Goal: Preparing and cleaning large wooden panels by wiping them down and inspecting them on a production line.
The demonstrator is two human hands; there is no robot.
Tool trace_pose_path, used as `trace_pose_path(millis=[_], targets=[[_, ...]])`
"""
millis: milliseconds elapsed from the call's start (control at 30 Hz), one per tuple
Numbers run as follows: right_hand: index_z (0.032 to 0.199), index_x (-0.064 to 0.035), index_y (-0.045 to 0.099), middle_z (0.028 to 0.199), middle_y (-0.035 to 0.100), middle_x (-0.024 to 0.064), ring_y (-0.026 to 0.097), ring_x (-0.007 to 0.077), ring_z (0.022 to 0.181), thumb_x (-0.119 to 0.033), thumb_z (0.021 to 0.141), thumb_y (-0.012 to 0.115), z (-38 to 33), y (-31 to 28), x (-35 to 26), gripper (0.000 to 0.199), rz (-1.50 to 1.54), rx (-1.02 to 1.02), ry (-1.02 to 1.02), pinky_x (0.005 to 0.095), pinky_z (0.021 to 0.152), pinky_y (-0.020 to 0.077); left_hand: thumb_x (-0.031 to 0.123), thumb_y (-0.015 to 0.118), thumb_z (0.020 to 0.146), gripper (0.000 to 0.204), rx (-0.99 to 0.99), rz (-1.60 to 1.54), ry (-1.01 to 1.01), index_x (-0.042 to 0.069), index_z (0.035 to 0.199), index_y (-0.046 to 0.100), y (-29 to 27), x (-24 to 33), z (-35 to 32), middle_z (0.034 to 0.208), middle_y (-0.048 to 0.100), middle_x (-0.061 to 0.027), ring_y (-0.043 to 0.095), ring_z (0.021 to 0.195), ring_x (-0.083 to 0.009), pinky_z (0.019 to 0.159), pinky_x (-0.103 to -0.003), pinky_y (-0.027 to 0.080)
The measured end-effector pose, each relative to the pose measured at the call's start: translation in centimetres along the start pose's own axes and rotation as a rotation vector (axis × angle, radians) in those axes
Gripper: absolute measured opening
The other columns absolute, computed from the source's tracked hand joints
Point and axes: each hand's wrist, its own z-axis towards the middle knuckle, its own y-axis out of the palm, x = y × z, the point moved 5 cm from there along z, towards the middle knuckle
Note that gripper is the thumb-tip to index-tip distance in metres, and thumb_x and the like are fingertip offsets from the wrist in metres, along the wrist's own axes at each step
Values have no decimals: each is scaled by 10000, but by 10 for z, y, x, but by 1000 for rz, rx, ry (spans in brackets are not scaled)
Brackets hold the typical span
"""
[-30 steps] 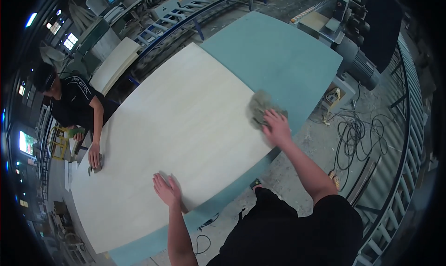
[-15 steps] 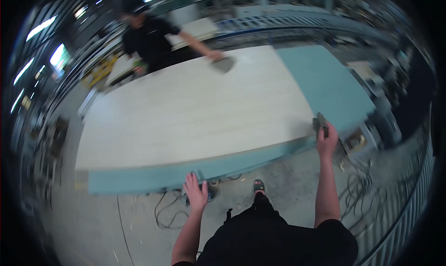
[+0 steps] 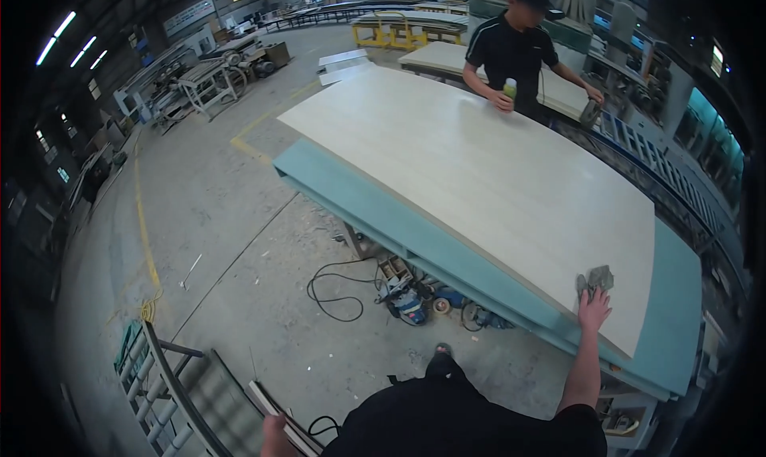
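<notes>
One hand (image 3: 594, 308) is plainly at work: the right, at about 4 o'clock in the view, laid flat with fingers spread, pressing on a grey rag (image 3: 595, 280). The rag lies crumpled on the pale panel (image 3: 479, 170), near the panel's near right corner, and the fingertips cover its lower edge. The right forearm rises from the lower edge, past the dark shirt that fills the bottom of the view.

The left hand (image 3: 274, 438) shows only as a sliver at 6 o'clock, cut off by the lower edge beside a metal rack (image 3: 171, 385); whether it is open or closed cannot be told.

The panel rests on a teal table (image 3: 678, 321), which juts out beyond it on the near side and at the right end. Under the table, at about 5 o'clock, a black cable (image 3: 339, 285) loops over the floor toward a cluster of tools (image 3: 415, 297) too small to make out.

At 1 o'clock a co-worker (image 3: 515, 46) in a black shirt stands at the far edge of the panel, one hand around a small green bottle (image 3: 510, 88); the other hand reaches toward a bench behind, and what it touches is unclear.
</notes>
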Motion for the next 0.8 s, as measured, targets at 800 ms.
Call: trace_pose_path(millis=[800], targets=[[1312, -90, 667, 1144, 751, 196, 714, 398, 1059, -326, 1002, 671, -203, 70, -914, 390, 937, -612, -1064, 499, 899, 574, 507, 725, 974, 678, 10, -687, -56, -36, 1377, 688, -100, 157, 154, 1262, 759, -266, 732, 1207, -367, 1049, -444, 565]])
